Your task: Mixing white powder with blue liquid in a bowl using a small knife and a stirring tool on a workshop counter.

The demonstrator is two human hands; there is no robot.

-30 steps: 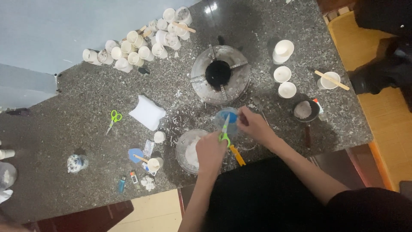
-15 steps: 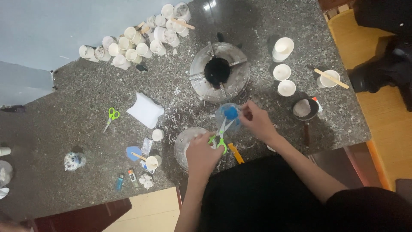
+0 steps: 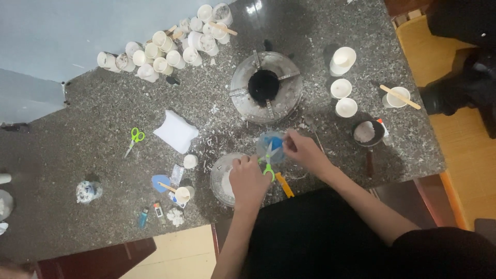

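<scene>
Where the speckled tabletop (image 3: 77,150) runs out to the far left, a heap of white cups (image 3: 160,49) lies tipped on its side, and nearer lie spare green scissors (image 3: 135,138) and a white pad (image 3: 176,130) (a lighter and small odds sit at the near edge). Further right, the left hand (image 3: 249,181) is closed around the handles of a second pair of green scissors (image 3: 268,164), blades pointing far into the blue cup (image 3: 270,146). That hand hovers over the rim of a grey bowl (image 3: 221,178) holding something white. The blue cup sits near the middle, just this side of the round burner (image 3: 265,87), and the right hand (image 3: 302,150) pinches its right edge with narrowed fingers. The cup looks thin, light and easily crushed, so a soft grip on the rim, close to the cut, would likely steady it best; I cannot tell whether it is paper or plastic. An orange stick (image 3: 284,185) lies just near of the hands. To the right stand three white cups (image 3: 342,82), one with a wooden stick (image 3: 399,96), and a small dark pan (image 3: 367,133).
</scene>
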